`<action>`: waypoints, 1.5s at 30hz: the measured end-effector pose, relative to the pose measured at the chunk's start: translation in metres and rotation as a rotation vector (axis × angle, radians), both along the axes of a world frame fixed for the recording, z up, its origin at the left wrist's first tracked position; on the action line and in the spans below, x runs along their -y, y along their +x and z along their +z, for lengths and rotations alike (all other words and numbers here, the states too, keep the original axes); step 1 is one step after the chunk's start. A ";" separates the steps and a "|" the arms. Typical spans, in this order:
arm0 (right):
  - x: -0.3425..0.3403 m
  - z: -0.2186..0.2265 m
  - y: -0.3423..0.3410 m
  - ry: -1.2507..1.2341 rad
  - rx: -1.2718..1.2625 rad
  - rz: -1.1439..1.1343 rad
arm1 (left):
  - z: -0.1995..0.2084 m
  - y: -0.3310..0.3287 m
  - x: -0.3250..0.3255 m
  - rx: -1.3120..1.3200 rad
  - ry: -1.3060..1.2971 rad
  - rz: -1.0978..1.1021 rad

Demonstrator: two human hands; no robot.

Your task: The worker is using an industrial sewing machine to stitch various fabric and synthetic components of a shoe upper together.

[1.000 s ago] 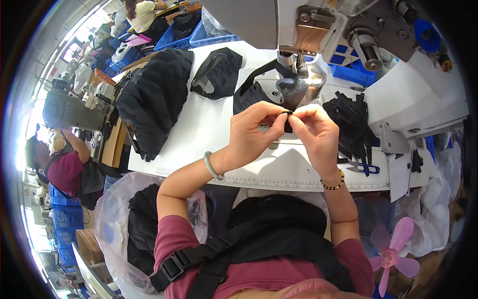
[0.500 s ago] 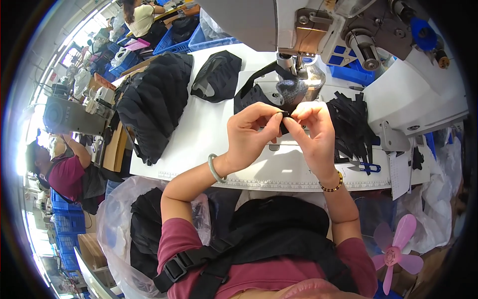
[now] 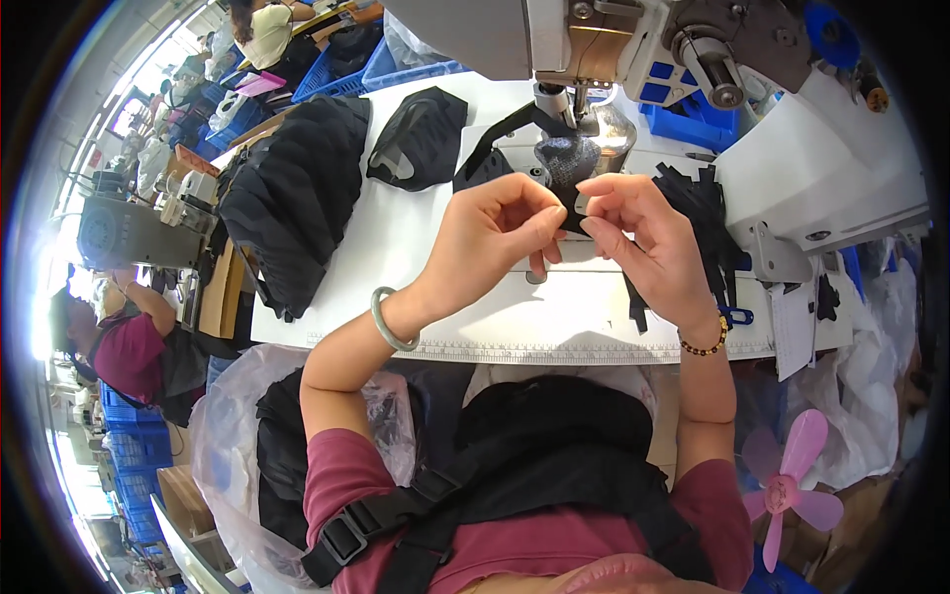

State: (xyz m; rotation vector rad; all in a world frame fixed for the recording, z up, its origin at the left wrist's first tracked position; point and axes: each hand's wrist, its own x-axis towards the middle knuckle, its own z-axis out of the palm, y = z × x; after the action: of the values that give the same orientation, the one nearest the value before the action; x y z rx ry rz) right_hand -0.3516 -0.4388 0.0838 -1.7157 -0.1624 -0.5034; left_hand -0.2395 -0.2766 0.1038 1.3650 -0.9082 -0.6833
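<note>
My left hand (image 3: 500,230) is raised above the white sewing table (image 3: 416,238), thumb and forefinger pinched together. Whatever lies in that pinch is too small to make out. Close beside it, my right hand (image 3: 648,238) has thumb and forefinger apart, with nothing visible between them. Behind both hands a black fabric piece with a strap (image 3: 500,148) lies under the head of the sewing machine (image 3: 579,59). Black strap pieces (image 3: 698,203) lie heaped beyond my right hand; one end shows below that hand.
Black fabric pieces (image 3: 297,198) are stacked at the left, beside another folded piece (image 3: 421,139). Blue-handled thread snips (image 3: 737,317) lie right of my wrist. A pink fan (image 3: 782,492) stands low right. A plastic bag (image 3: 233,426) hangs below the table. Another person (image 3: 134,346) sits far left.
My hands were pinched together on a small black piece. Now they have drawn slightly apart, and my right thumb and forefinger have opened. The view has shifted a little.
</note>
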 end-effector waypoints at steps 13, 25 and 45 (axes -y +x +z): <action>-0.002 0.004 -0.008 -0.536 0.181 -0.235 | 0.006 -0.002 0.003 -0.035 0.060 0.003; -0.045 -0.007 0.035 0.925 0.074 -0.162 | 0.033 0.040 0.020 -0.006 -0.029 0.152; -0.030 -0.035 0.035 0.220 0.191 -0.438 | 0.018 0.044 0.034 -0.083 0.076 0.114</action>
State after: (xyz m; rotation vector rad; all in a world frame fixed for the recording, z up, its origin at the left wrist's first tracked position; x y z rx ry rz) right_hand -0.3167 -0.4092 0.0490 -1.4855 0.1338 -0.9729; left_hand -0.1952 -0.3104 0.1220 1.4343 -0.7388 -0.6874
